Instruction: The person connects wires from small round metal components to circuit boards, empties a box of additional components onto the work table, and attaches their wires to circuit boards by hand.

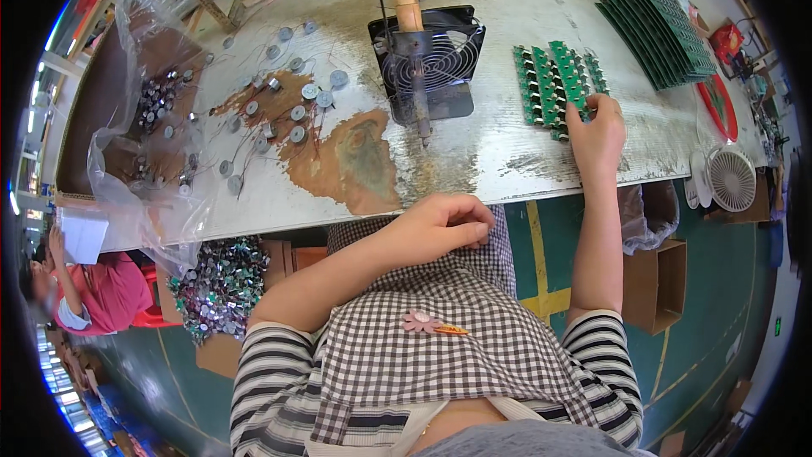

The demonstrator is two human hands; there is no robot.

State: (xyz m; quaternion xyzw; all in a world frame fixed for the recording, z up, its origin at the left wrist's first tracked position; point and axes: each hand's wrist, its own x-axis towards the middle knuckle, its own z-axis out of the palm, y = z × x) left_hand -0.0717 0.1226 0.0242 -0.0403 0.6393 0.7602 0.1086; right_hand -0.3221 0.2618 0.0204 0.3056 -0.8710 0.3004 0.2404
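My right hand (599,137) is at the near right end of a group of green circuit board strips (550,89) lying side by side on the worktable (499,165). Its thumb and fingers pinch the edge of one strip, and the fingertips are partly hidden. Dark and silvery parts line the strips. My left hand (452,224) hangs in front of the table edge, above my lap, fingers loosely curled with nothing visible in them. Beyond it, a large soldering iron (410,51) points tip-down in front of a black fan (457,42).
Small round motors (298,112) with thin wires are scattered left of the fan, beside a plastic-lined carton (101,110). Green boards (660,30) stand stacked at the back right. A white fan (730,171) is at the right edge. A person (101,296) sits at lower left.
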